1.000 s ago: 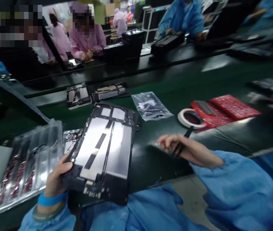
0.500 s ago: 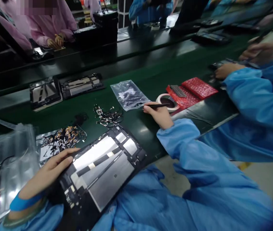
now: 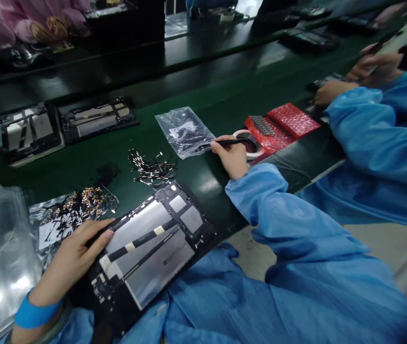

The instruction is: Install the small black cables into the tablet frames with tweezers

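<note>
My left hand grips the left edge of an opened tablet, thumb on top. The tablet lies tilted near my lap, its silver plate, dark ribbon cable and small circuit parts showing. In my right hand is a pair of black tweezers, pinched between fingers and thumb. The tweezers' tips are at the near right end of a clear plastic bag with small dark parts inside. Whether the tips hold a part is too small to tell. A loose pile of small cables lies between bag and tablet.
More cables with gold ends lie on a silver bag at left, beside clear plastic trays. Two opened tablets sit farther back. Right of my hand are a tape roll and red bubble wrap. A co-worker's hands work at right.
The view has shifted, so the bench things sit farther left and higher. The tweezers' tips now lie slightly farther over the bag's end. My left hand keeps its hold on the tablet.
</note>
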Motion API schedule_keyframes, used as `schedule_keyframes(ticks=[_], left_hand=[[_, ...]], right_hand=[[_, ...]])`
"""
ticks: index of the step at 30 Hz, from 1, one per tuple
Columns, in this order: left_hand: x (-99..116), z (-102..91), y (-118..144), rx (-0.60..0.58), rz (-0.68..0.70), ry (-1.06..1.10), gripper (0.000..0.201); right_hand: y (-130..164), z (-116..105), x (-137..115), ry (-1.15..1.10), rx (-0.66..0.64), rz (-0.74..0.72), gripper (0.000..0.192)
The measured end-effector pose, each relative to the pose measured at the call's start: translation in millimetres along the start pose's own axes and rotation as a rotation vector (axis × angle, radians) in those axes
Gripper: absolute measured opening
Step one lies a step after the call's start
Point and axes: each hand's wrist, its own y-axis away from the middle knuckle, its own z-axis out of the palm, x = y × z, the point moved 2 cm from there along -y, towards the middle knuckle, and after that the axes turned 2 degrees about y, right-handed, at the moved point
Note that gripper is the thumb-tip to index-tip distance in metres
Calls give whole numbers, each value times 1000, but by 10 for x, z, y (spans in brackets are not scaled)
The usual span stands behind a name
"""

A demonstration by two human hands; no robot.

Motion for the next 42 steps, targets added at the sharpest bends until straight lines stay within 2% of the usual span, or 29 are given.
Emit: schedule_keyframes(ticks=[6,12,17,20,21,23,26,30,34,37,42], left_hand=[[89,6,13,116,133,-91,38],[165,45,24,126,143,-31,30],[218,13,40,202,152,-16,27],[298,-37,71,283,103,32,26],[341,-44,80,295,70,61,26],[454,-20,81,246,-16,174,26],[669,114,34,90,-165,497,36],[895,309,-64,32,-235,777,45],[948,359,-58,50,-187,785,29],[926,337,-6,88,-181,773,18],[911,335,23,106,-202,771,15]], right_hand=[[-2,5,-8,19,-8,-17,23],[0,-3,-40,18,-12,-10,23],[-6,5,-50,-36,-2,35,25],[101,19,-211,-102,-10,63,30],[169,37,-307,-150,-35,83,32],[351,103,-551,-301,-139,159,37],[678,263,-972,-503,-405,320,40],[1023,479,-1387,-645,-743,491,35],[1178,641,-1508,-724,-922,612,34],[1221,723,-1491,-738,-965,726,34],[1258,794,-1463,-767,-1023,826,33]])
